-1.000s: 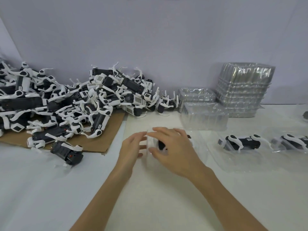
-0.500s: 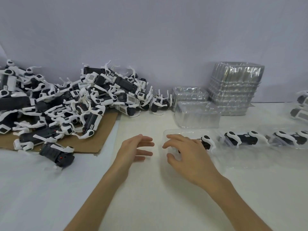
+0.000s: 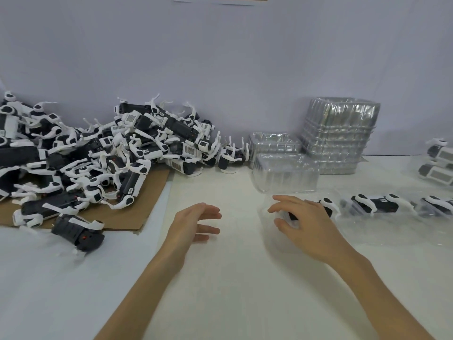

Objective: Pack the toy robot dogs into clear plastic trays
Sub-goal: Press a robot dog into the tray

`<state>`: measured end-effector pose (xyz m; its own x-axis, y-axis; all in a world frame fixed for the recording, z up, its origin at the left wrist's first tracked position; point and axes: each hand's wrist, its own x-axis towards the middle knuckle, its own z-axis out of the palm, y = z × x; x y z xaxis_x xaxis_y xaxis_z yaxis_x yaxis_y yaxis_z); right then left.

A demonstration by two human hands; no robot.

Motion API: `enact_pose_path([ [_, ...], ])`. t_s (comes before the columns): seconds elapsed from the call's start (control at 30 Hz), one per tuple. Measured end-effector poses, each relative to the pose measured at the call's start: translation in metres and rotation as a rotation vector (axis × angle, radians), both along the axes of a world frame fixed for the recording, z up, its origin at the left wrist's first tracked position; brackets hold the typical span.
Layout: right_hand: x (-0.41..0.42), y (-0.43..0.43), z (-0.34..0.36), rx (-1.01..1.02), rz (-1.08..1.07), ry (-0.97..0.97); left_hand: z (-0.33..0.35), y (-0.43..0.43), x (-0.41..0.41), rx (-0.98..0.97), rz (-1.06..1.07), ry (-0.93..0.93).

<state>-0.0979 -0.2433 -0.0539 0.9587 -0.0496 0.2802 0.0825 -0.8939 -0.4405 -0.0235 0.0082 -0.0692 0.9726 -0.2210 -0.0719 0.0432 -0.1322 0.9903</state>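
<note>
— Change?
— Tray (image 3: 273, 241) with its toy dog (image 3: 327, 206), slid rightward along the counter (image 3: 232, 278) since a second ago. Lies now in line with the packed trays (image 3: 362, 225) further right. Left hand (image 3: 193, 223) off the plastic, open, fingers loose, hovering over the counter between the tray and the pile of loose dogs (image 3: 98, 158).
— Right hand (image 3: 308, 227)?
— Still draped over the tray's left end, fingers arched across the dog. Pinching or merely pressing? Cannot tell.
— Meaning for the job?
— Probably one more dog packed and lined up. Next, at a guess, a fresh tray from the stack of empties (image 3: 340, 133) at the far side, then another dog from the heap on the cardboard (image 3: 137, 212) at left.
— Anything hidden?
— Plenty. Dog's body mostly under the right hand, visible only as a white-and-black end. Clear plastic nearly lost against the pale counter, hence no way to trace the tray's edges or confirm a closed lid. More dogs (image 3: 438, 163) at the far right, cut off by the frame edge.
</note>
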Motion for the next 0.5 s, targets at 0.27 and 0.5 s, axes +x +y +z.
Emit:
enact_pose_path([
  [0.27,0.044,-0.015,0.022,0.236,-0.100,-0.116,0.001,-0.001,0.000,0.009,0.039,0.015],
  [0.5,0.119,-0.062,0.049,-0.120,-0.339,0.188,0.001,-0.001,-0.001,0.003,0.042,0.018],
])
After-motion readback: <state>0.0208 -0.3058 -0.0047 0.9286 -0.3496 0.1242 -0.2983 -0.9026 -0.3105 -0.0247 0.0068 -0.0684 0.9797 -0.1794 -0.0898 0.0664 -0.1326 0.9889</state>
